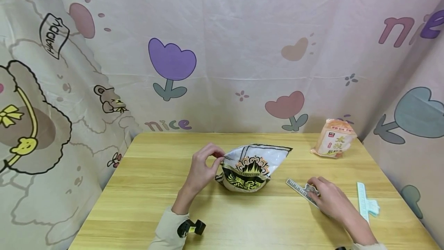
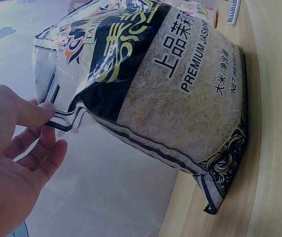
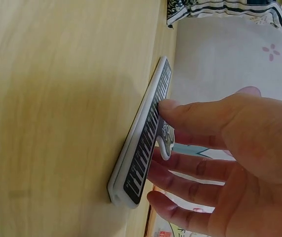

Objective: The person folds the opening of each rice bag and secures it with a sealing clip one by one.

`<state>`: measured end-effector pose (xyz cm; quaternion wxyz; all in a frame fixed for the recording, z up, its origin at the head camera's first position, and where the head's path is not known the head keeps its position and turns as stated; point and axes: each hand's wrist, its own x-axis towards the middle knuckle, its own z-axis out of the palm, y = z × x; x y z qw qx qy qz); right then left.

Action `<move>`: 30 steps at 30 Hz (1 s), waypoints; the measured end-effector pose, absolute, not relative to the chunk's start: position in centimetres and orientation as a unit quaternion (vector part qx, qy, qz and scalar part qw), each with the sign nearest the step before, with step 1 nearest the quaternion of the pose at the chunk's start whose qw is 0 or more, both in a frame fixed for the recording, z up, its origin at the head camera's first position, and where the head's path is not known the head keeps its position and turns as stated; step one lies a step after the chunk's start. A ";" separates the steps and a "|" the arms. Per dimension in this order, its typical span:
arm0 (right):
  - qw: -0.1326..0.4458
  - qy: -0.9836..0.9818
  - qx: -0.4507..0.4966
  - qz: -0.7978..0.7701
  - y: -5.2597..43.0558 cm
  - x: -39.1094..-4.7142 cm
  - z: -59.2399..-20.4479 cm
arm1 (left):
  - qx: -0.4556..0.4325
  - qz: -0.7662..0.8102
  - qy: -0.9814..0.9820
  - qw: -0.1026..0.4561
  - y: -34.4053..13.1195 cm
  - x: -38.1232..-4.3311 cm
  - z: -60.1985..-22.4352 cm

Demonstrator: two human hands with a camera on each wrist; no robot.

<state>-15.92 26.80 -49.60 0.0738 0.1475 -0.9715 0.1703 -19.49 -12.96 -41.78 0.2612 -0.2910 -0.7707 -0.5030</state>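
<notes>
A clear-and-black bag of jasmine rice stands on the table, its white top folded flat and leaning to the right. My left hand pinches the top left corner of the bag between thumb and forefinger; the left wrist view shows the grains through the clear side panel. To the right, a long black-and-white bag clip with ruler-like marks lies on the table. My right hand holds it near its handle, with the thumb on the marked face and the other fingers behind the handle.
A pale mint bag clip lies right of my right hand. At the back right stands a small orange-and-white package. A printed cloth hangs behind the wooden table and along both sides.
</notes>
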 end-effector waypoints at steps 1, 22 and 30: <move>0.073 -0.972 0.148 0.170 26.8 -15.9 -49.6 | -0.291 -0.503 -0.771 0.262 -13.0 -19.5 -41.8; 0.091 -0.969 0.133 0.188 26.8 -15.6 -49.4 | -0.285 -0.500 -0.777 0.256 -13.4 -21.3 -44.7; 0.120 -0.963 0.145 0.196 27.0 -15.6 -49.0 | -0.288 -0.495 -0.779 0.253 -13.7 -21.3 -44.7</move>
